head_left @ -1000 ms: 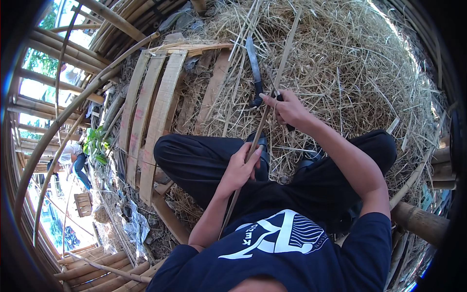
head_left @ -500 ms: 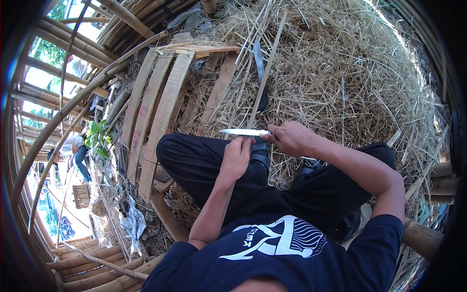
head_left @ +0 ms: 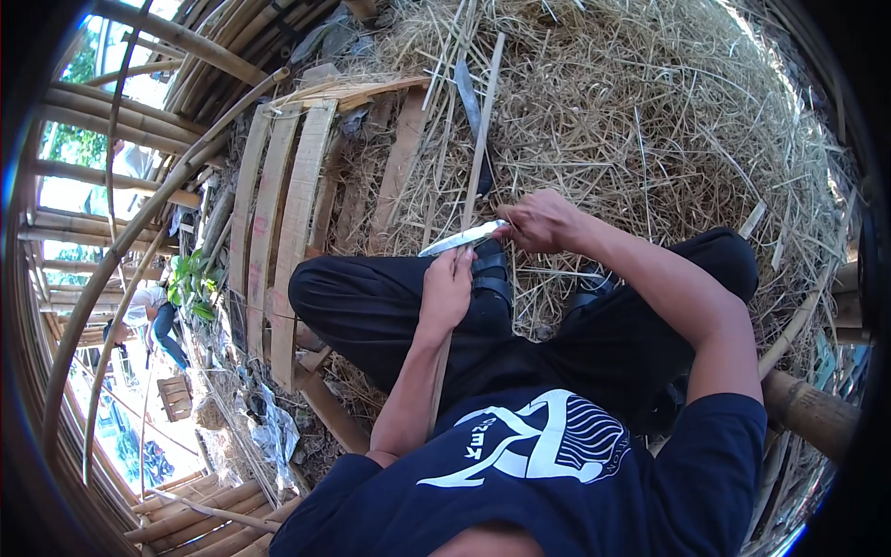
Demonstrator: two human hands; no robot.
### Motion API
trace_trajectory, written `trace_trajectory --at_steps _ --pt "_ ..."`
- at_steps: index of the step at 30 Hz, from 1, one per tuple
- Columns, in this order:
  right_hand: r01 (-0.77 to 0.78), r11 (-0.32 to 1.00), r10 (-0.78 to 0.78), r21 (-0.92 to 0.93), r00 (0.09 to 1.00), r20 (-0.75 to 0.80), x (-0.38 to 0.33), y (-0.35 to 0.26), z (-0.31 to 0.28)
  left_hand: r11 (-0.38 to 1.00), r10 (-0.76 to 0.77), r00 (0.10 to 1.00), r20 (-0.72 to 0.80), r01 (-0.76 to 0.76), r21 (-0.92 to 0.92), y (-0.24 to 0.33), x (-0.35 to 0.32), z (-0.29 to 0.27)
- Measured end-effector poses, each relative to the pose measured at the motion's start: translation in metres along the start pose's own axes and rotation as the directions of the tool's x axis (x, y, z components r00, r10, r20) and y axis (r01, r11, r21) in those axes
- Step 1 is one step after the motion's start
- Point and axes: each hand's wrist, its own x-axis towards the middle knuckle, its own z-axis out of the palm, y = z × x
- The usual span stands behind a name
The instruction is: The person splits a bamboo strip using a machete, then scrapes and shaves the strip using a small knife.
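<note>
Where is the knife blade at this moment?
In the head view's centre, the knife lies crosswise, gripped by the right hand, just above the left hand holding a bamboo strip.

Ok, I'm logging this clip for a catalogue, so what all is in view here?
knife: one, pale blade, held across the strip
bamboo strip: one, tan, running from the straw to the lap
straw: a heap, yellow, ahead
bamboo slats: several, tan, left on the ground
bamboo poles: many, tan, far left
another person: one, far left below
left hand: on the strip
right hand: grips the knife handle
</note>
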Motion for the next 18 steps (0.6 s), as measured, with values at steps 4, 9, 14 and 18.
trace_trajectory --at_steps 4,9,14,18 --pt "-0.092 0.996 0.092 -0.022 0.996 0.013 0.01 0.007 -0.004 0.999 -0.028 0.999 -0.021 0.028 -0.015 -0.001 -0.004 -0.006" --pt "-0.773 0.632 0.749 0.052 0.594 -0.293 -0.012 0.122 -0.089 0.941 -0.154 0.956 0.251 0.219 -0.256 -0.004 -0.089 -0.019" --pt "-0.557 0.76 0.646 0.334 0.699 -0.305 0.005 0.094 -0.068 0.941 -0.094 0.958 0.272 0.175 -0.289 -0.001 -0.073 -0.033" --pt "-0.566 0.686 0.718 0.458 0.629 -0.299 0.013 0.083 -0.056 0.953 -0.09 0.976 0.199 0.143 -0.267 0.01 -0.064 -0.042"
